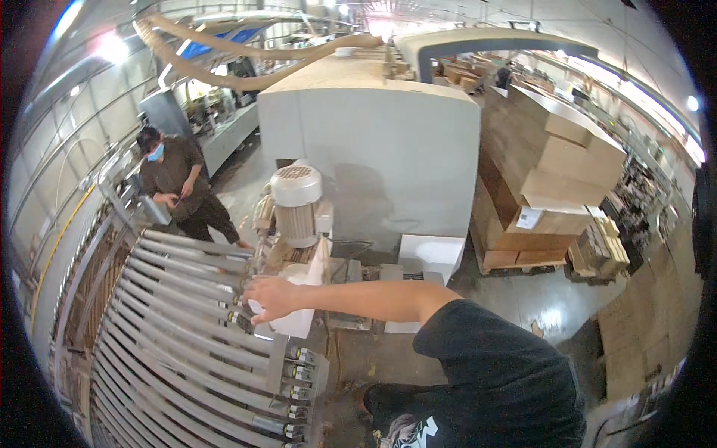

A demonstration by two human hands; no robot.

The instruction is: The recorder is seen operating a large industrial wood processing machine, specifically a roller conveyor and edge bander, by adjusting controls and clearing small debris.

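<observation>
My right hand (272, 297) reaches across to the left, its fingers curled over a small white piece (255, 307) that shows below the fingertips. What kind of thing it is I cannot make out. The hand is at the end of a roller conveyor (179, 321) with long grey metal rollers. Just beyond the hand stands a grey motor (296, 205) with a pale cap. A white sheet (295, 322) hangs below my wrist. My left hand is out of view.
Behind the motor is a large grey machine housing (373, 149). Stacked cardboard (538, 172) stands on a pallet at right, and flat cardboard (635, 336) lies nearer. At far left a person (175, 179) in dark clothes and a blue mask stands past the rollers.
</observation>
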